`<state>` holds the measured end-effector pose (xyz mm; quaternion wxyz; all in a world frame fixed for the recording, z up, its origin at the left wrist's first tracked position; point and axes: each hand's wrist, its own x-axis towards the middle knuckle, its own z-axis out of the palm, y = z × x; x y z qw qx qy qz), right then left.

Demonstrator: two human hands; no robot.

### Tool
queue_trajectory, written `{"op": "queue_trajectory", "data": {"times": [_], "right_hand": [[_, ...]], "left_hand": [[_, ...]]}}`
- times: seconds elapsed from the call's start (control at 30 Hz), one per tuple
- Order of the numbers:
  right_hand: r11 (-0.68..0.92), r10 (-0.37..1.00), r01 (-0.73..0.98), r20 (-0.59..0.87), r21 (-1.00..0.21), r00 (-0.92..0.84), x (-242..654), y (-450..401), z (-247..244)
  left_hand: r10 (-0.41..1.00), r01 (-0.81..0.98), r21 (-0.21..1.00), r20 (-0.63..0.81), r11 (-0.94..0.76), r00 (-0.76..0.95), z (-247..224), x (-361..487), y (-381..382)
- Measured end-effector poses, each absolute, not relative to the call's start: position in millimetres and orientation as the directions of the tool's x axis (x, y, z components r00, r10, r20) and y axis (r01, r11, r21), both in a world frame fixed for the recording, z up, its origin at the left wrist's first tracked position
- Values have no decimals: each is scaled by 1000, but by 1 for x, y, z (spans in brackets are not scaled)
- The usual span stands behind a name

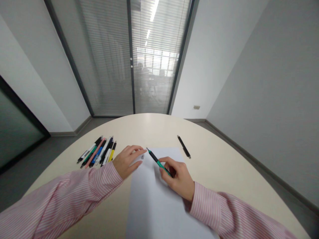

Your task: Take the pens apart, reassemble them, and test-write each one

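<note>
My right hand (178, 177) grips a black-and-green pen (157, 161) above a white sheet of paper (156, 202), its tip pointing up and left. My left hand (127, 162) lies at the paper's left edge, with a small white object (141, 157) pinched between fingers and thumb. The object is partly hidden, so I cannot tell what it is. Left of that hand lies a bunch of several multicoloured pens (98, 152). A single black pen (183, 146) lies apart, beyond the paper's far right corner. Pink striped sleeves cover both my forearms.
The pale cream rounded table (209, 159) ends in a curved edge, with grey floor beyond it. Ahead stands a glass door with blinds (131, 66), and white walls stand on both sides. A wall socket (196, 107) sits low on the right wall.
</note>
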<state>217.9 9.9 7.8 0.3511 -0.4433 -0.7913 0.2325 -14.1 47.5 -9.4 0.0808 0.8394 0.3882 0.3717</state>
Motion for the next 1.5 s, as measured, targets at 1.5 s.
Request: {"op": "queue_trajectory", "data": {"times": [1.5], "right_hand": [[558,829,560,428,-613,-359,222,15,5]], "left_hand": [[986,108,989,80,-97,145,4,-12,46]]}}
